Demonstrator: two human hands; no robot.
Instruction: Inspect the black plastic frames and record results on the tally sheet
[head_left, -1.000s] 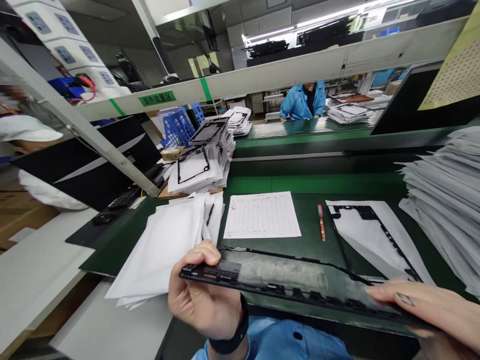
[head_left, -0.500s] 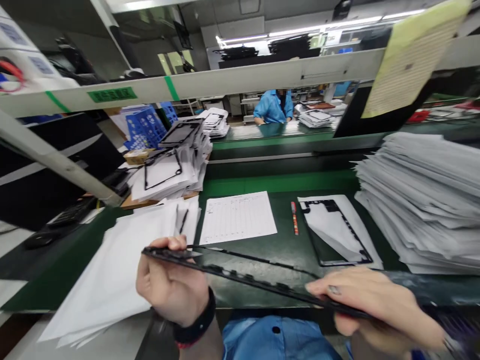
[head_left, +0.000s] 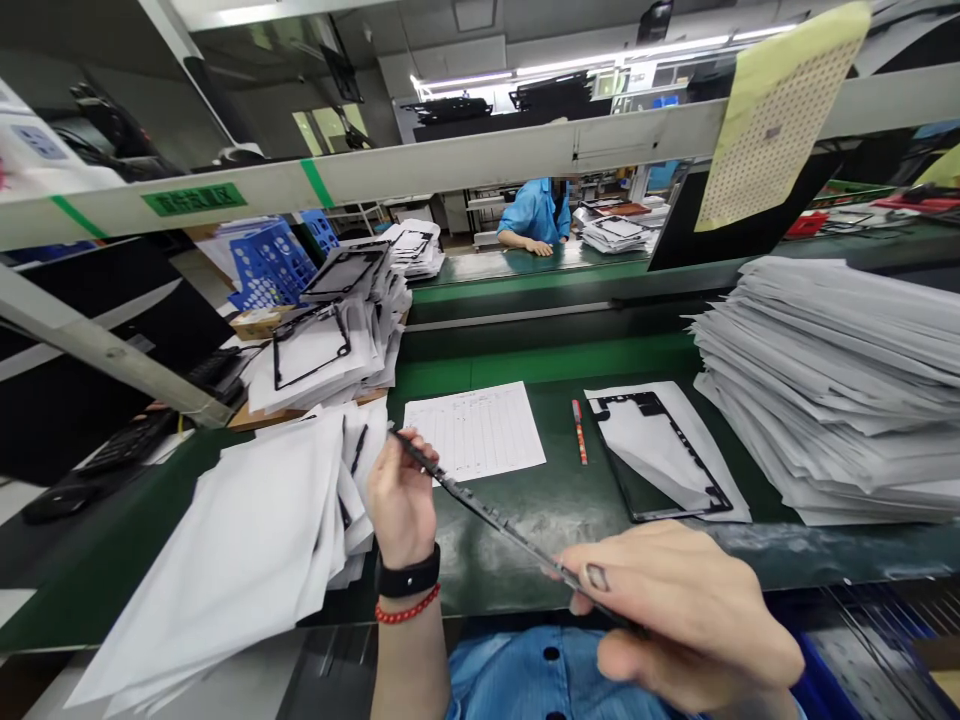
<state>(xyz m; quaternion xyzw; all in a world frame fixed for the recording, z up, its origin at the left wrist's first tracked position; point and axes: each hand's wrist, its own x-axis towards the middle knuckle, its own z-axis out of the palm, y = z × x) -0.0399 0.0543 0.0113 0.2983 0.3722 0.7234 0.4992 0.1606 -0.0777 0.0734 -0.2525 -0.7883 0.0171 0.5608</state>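
Seen nearly edge-on, a thin black frame with small notches and tabs along its side is held above the green table. Its far-left end is pinched by my left hand, whose wrist carries a black band and a red bead bracelet. My right hand grips the lower right end between thumb and fingers. The frame slopes down from left to right. Beyond my right hand, a similar black frame lies on a white sheet, with a paper flap folded across it.
A printed form and a red marker lie mid-table. White sheets spread at left; a tall paper stack stands at right. Behind are piled frames and a blue file holder. A person in blue sits opposite.
The held frame has turned from showing a narrow opening to almost edge-on and tilts more steeply. My left hand has risen and moved right; my right hand has shifted left.
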